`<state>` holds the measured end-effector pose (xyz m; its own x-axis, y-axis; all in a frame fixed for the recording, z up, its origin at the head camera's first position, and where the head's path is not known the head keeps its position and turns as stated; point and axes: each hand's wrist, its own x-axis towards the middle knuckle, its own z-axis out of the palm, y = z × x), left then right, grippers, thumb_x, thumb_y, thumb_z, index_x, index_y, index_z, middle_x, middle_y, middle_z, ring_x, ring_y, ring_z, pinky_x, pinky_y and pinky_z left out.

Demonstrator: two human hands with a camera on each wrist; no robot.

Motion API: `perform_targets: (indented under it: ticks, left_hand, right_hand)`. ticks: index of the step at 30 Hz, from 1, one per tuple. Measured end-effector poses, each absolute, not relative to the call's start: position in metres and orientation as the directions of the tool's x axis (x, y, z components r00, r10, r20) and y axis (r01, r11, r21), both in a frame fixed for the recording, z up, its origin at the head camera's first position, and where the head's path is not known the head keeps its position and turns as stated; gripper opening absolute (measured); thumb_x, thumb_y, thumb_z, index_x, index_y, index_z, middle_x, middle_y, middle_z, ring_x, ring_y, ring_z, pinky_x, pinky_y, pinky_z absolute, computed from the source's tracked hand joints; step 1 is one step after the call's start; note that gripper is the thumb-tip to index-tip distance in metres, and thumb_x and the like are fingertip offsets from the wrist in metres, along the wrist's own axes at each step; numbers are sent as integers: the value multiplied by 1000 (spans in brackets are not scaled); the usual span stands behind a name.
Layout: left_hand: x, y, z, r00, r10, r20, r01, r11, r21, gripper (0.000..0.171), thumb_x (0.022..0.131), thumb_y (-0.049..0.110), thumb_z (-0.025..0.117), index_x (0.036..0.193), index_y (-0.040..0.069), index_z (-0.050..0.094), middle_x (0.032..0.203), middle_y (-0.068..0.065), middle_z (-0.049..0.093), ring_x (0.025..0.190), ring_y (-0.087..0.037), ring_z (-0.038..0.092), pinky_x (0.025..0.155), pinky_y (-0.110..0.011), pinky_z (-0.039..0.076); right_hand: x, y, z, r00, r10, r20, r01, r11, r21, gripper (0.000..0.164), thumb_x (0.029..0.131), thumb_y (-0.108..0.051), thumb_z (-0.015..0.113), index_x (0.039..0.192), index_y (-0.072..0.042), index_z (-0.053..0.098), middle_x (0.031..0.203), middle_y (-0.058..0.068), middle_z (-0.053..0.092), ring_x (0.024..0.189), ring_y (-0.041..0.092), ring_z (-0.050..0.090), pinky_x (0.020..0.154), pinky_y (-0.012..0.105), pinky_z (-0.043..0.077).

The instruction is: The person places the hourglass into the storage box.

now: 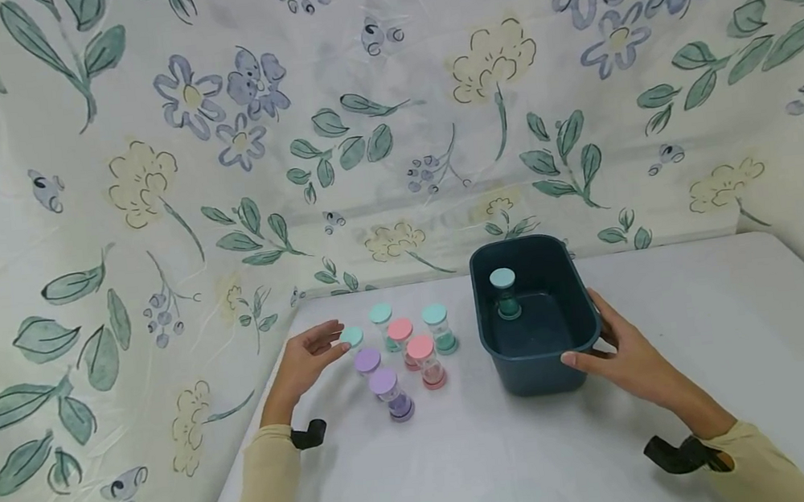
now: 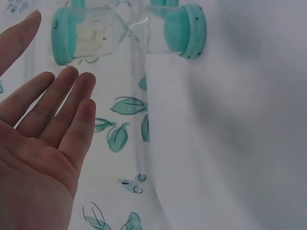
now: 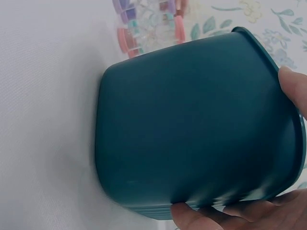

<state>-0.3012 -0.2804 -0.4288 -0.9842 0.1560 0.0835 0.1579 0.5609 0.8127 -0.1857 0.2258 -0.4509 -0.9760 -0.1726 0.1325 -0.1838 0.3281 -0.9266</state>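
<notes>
Several small hourglasses stand in a cluster on the table. At its left edge is a teal-capped hourglass (image 1: 352,337), which the left wrist view shows as a clear sand timer (image 2: 129,31) with teal sand. My left hand (image 1: 311,358) is beside it, fingers extended and thumb apart; in the left wrist view the fingertips come close to its cap, and I cannot tell whether they touch. My right hand (image 1: 626,351) grips the dark teal plastic bin (image 1: 540,371), thumb at the rim and fingers along the side. One teal hourglass (image 1: 505,294) stands inside the bin.
Two purple hourglasses (image 1: 394,395), two pink hourglasses (image 1: 427,362) and more teal hourglasses (image 1: 440,330) stand between my left hand and the bin. The white table (image 1: 480,462) meets a floral curtain (image 1: 367,190) at the back and left.
</notes>
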Motion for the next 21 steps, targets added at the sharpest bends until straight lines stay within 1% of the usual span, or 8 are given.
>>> perform_targets:
  ticks: [3,8,10,15,16,18,21]
  left_hand:
    - [-302,-281,-435,-986,153,59,136,562,816,68,93,28,78,150,1,52,150,-19,58,141,-36,55,118,-45,43]
    - [-304,-280,-442,-990,138,29,101,551,828,71,93,29,79,151,1,50,155,-17,53,140,-35,57,114,-41,48]
    - [-304,-280,-443,-992,129,17,84,540,837,70,93,28,79,151,3,51,155,-16,54,139,-34,57,113,-40,50]
    - [-304,-277,-445,-993,115,16,74,518,852,63,92,27,79,147,5,56,149,-17,59,136,-34,60,112,-44,51]
    - [-304,-277,-446,-993,113,20,76,518,852,62,92,27,80,146,5,57,148,-16,61,135,-32,61,112,-43,51]
    - [-304,-277,-449,-994,106,30,80,507,858,61,91,28,81,143,5,59,146,-16,62,131,-27,65,109,-36,53]
    - [-305,-279,-451,-995,84,48,82,473,877,59,90,29,82,140,5,62,140,-13,66,119,-12,69,100,-23,55]
  right_hand:
    - [-185,226,-451,-977,-167,131,-181,335,-925,107,95,-24,76,168,-19,-1,171,28,16,148,62,29,105,66,45]
    - [-185,226,-450,-979,-166,120,-171,343,-923,108,95,-26,76,168,-19,-3,171,27,14,149,62,27,105,65,45]
    - [-185,226,-450,-979,-167,118,-170,341,-925,108,95,-26,76,168,-18,-3,171,27,13,149,62,27,105,65,45]
    - [-186,226,-449,-977,-172,122,-174,329,-928,107,95,-25,76,168,-17,-3,172,27,12,149,62,26,105,66,45]
    - [-186,226,-449,-977,-173,123,-174,328,-928,107,95,-25,75,168,-17,-3,172,27,12,150,61,26,105,66,45]
    - [-186,227,-449,-978,-173,120,-172,328,-929,107,95,-25,75,168,-16,-3,172,27,12,150,61,25,105,65,45]
    - [-186,227,-450,-979,-170,112,-164,333,-929,108,95,-26,76,167,-15,-3,172,28,12,150,61,25,105,65,45]
